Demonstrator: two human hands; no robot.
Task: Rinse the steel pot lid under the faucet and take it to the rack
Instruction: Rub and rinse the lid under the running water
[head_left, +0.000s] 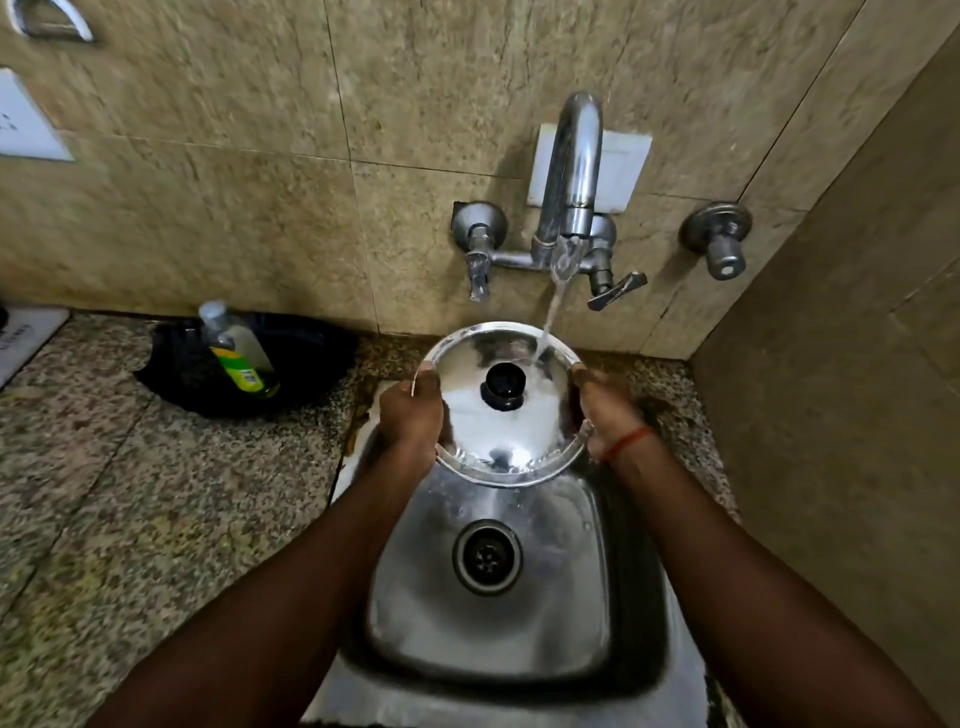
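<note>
Nearest the camera, one steel sink (561, 613) with one round drain (487, 557) is being looked down into. Over its far edge, one steel pot lid (493, 441) is being held by two hands, its top face being turned toward the camera and its one black knob (503, 387) being shown at the centre. The left hand (413, 410) is being kept curled round the lid's left rim, thumb over the edge; the right hand (605, 410), one red thread (626, 441) at its wrist, is being kept curled round the right rim. One stream of water (549, 322) is being run onto the lid's far right part from one faucet (571, 171) on the tiled wall. Farther left, on the counter (130, 493), one clear bottle (239, 353) is being carried in one black dish (301, 364).
</note>
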